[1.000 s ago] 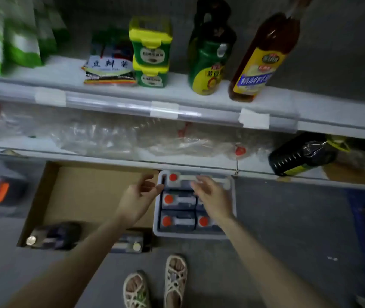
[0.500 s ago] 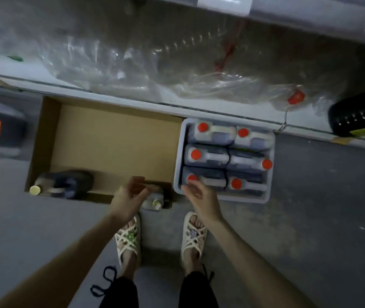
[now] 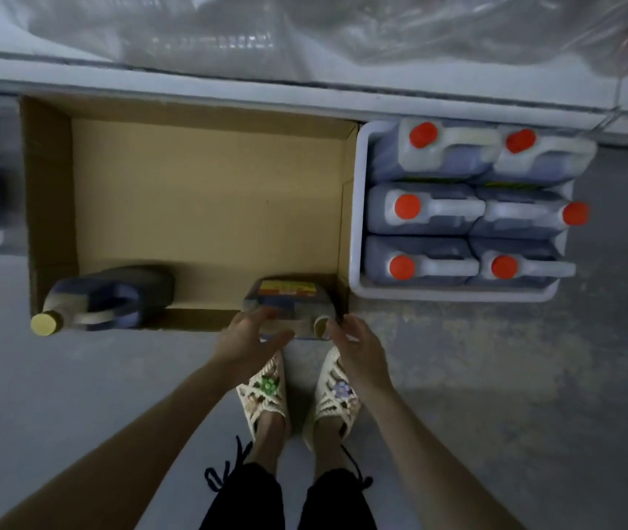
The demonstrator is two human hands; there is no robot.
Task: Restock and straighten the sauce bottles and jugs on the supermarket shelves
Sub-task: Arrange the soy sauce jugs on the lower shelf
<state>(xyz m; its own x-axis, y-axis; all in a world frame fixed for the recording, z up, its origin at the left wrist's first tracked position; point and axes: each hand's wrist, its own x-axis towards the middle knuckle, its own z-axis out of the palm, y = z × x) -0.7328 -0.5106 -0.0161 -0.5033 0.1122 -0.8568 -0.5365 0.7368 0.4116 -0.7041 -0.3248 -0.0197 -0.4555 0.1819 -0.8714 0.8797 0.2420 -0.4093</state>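
The cardboard box (image 3: 205, 200) is being hemmed by the shelf edge (image 3: 304, 84) at twelve o'clock and by the white tray (image 3: 358, 208) of red-capped jugs (image 3: 423, 212) just beside its three o'clock wall. Most of its floor is being left bare, with a yellow-capped jug (image 3: 113, 296) at its seven o'clock corner. The labelled jug (image 3: 289, 300), at the five o'clock corner, is being flanked by both hands: its near side is being touched by the half-spread left hand (image 3: 251, 338), the loosely open right hand (image 3: 360, 348) being held just beside its cap (image 3: 321, 324), nothing being gripped.
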